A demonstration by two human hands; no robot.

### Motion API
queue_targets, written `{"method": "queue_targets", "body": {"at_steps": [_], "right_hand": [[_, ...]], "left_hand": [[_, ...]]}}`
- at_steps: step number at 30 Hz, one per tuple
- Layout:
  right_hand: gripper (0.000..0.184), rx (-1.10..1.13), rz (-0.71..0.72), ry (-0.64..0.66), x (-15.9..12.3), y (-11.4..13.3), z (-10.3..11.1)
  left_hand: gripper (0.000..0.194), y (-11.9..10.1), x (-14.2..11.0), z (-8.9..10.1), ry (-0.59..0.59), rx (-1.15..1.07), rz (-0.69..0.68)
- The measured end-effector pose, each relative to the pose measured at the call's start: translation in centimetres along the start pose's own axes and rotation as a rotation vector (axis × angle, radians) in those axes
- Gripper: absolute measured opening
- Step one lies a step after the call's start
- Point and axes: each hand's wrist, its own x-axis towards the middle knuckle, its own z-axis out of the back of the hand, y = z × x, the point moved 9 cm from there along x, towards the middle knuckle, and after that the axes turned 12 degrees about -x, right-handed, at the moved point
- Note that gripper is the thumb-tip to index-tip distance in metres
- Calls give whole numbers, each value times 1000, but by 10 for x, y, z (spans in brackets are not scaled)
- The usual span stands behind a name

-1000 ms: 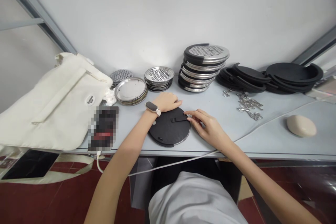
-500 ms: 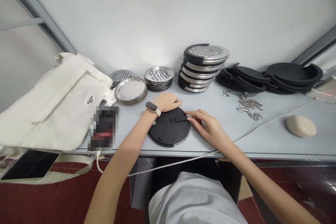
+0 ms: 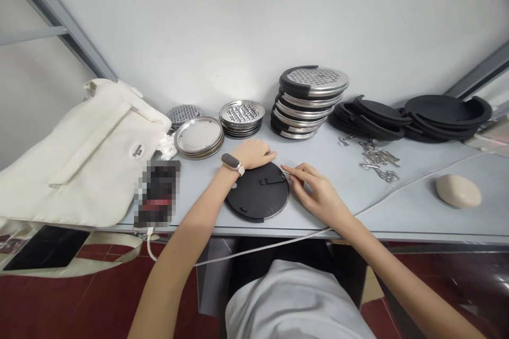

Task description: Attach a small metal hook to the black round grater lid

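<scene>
A round black disc (image 3: 256, 198) with a slotted strip lies flat near the table's front edge, a silvery rim showing at its lower right. Over its far left edge lies my left hand (image 3: 254, 153), closed on that edge, with a watch on the wrist. The fingertips there are partly hidden. At the disc's right edge my right hand (image 3: 314, 188) has thumb and index finger closed about a small metal wire clip (image 3: 284, 174), beside the end of the strip. Similar metal clips (image 3: 377, 156) lie in a loose pile farther right.
Behind the disc stand a tall stack of grater discs in black holders (image 3: 312, 100), a lower grater stack (image 3: 242, 116) and plain metal plates (image 3: 199, 137). Black round holders (image 3: 445, 116) are piled at right. A cream bag (image 3: 79, 159), white cable (image 3: 382, 201) and beige mouse (image 3: 458, 190) also lie here.
My right index finger has lifted and straightened slightly at the wire clip, which shows a little more now. My left hand and the disc have stayed in place.
</scene>
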Motion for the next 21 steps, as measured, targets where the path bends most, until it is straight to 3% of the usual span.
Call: {"method": "queue_targets", "body": {"at_steps": [9,21], "right_hand": [[17,16,-63,-21,-1,-5,4],[22,-22,-36,9,0,-1,3]], "left_hand": [[55,-1,1,0,7,-3,4],[55,-2,1,0,1,0,-9]]}}
